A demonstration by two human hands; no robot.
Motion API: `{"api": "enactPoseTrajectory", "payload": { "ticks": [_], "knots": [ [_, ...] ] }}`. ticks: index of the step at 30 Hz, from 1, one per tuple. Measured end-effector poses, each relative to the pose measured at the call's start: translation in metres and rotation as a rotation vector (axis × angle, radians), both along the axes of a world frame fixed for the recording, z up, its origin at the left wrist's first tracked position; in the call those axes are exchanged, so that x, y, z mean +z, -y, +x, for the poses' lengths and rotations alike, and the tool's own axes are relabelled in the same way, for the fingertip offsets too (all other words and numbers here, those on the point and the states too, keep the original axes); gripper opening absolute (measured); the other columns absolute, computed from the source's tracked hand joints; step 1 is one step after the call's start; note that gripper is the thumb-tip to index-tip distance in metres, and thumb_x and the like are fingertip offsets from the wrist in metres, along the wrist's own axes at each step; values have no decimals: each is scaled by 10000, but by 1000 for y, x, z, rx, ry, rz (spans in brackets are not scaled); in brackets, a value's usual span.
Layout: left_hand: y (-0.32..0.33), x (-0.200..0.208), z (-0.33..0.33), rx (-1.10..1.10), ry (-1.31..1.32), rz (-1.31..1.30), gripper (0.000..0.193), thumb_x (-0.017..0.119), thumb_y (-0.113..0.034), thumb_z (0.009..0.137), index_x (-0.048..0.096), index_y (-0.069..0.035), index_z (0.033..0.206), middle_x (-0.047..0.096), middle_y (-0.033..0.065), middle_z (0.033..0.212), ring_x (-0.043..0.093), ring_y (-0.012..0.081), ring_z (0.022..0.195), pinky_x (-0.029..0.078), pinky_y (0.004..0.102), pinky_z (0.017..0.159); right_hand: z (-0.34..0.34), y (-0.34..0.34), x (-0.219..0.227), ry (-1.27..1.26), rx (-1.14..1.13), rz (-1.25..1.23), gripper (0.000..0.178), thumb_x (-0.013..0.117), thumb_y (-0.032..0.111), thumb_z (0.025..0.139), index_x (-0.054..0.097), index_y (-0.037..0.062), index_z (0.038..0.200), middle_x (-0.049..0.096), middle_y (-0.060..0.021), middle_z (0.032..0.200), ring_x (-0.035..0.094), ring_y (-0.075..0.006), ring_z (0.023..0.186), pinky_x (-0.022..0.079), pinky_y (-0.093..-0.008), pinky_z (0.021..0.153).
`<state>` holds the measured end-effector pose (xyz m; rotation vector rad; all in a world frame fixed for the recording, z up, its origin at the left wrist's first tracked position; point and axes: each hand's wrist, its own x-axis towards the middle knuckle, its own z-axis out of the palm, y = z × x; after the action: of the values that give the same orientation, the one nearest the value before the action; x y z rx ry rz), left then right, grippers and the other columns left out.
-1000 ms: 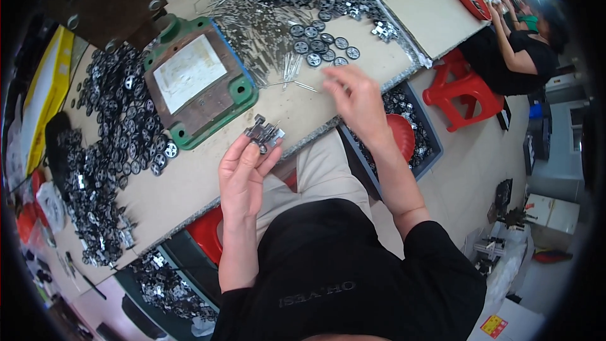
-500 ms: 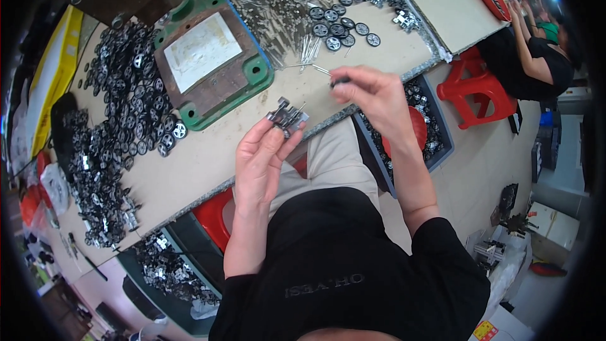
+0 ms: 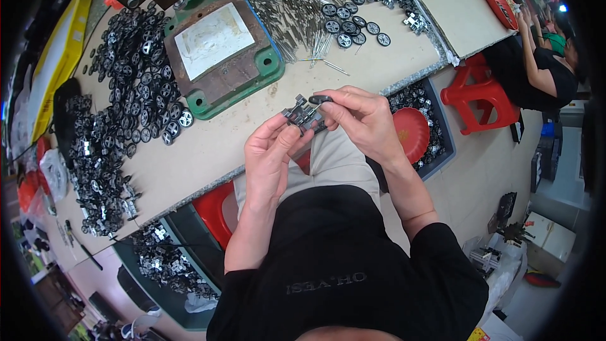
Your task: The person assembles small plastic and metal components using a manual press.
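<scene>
Left hand (image 3: pixel 273 151) was clamped on a small grey chassis part (image 3: pixel 302 115), held just above the near edge of the tabletop (image 3: pixel 208 148). Right hand (image 3: pixel 363 120) had come back from the far wheel pile (image 3: pixel 353 22) – a second ago it was reaching out there – and now pinched a black wheel (image 3: pixel 320 99) against the part's top. Both hands together at the part, so the fetch looked done and fitting under way. Green-framed jig (image 3: pixel 218 50) sat untouched beyond; loose wheels (image 3: pixel 136 98) lay to the left.
</scene>
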<state>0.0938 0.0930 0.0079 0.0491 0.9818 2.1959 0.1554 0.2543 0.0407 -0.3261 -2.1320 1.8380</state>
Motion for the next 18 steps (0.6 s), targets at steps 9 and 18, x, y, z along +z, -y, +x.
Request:
{"api": "enactPoseTrajectory", "payload": {
  "ticks": [9, 18],
  "knots": [
    [0, 1, 0, 31, -29, 2, 252, 557, -4, 877, 545, 41, 1125, 629, 163, 1035, 630, 273, 960, 535, 349, 843, 1, 3, -4, 0, -65, -25, 196, 598, 21, 844, 632, -61, 1019, 628, -78, 814, 598, -89, 644, 485, -213, 560],
    [-5, -1, 8, 114, -208, -110, 295, 596, 28, 842, 551, 50, 1132, 624, 152, 1048, 630, 217, 940, 527, 305, 828, 2, 11, -5, -143, -183, 566, 199, 618, -38, 789, 652, -22, 984, 635, -106, 764, 601, -116, 609, 468, -229, 534]
  ]
}}
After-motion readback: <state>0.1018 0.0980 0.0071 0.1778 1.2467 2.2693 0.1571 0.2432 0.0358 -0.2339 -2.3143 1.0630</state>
